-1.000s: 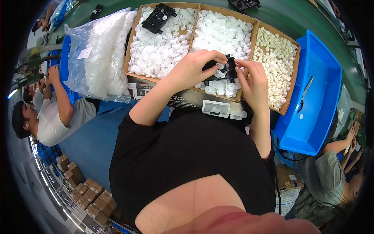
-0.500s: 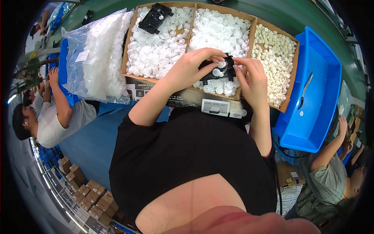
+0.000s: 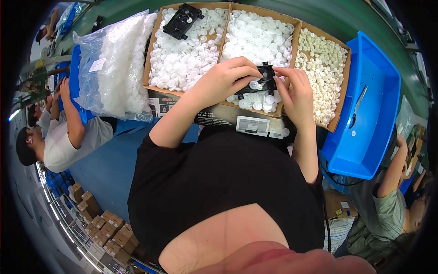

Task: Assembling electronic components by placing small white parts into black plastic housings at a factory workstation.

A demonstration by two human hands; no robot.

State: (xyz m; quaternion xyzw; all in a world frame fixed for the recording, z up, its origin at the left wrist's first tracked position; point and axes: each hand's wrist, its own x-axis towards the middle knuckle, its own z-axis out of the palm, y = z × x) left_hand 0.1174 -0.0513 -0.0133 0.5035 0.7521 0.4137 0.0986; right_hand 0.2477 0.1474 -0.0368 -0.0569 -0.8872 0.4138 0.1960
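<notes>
A black plastic housing [image 3: 268, 80] is held over the middle compartment of white gears. My right hand [image 3: 299, 93] grips its right edge between thumb and fingers. At its left side is my left hand [image 3: 230, 78], thumb and fingers closed together over the housing's middle; what they pinch is hidden. One white gear [image 3: 255, 85] sits on the housing just below those fingertips. Loose white plastic gears [image 3: 258, 34] fill the compartment under it. Another black housing [image 3: 183, 21] lies on the gears of the left compartment, apart from both hands.
A cardboard tray [image 3: 223, 32] has three compartments; the right one holds cream-coloured small parts [image 3: 319, 68]. Right of it, a blue bin [image 3: 365, 137] contains scissors [image 3: 360, 102]. A clear bag of white parts [image 3: 118, 64] stands left. Co-workers sit on both sides, one in a white shirt [image 3: 80, 144].
My left fingers have moved slightly right and down over the housing. A white gear visible by the fingertips before no longer shows there. My right hand keeps its grip.
</notes>
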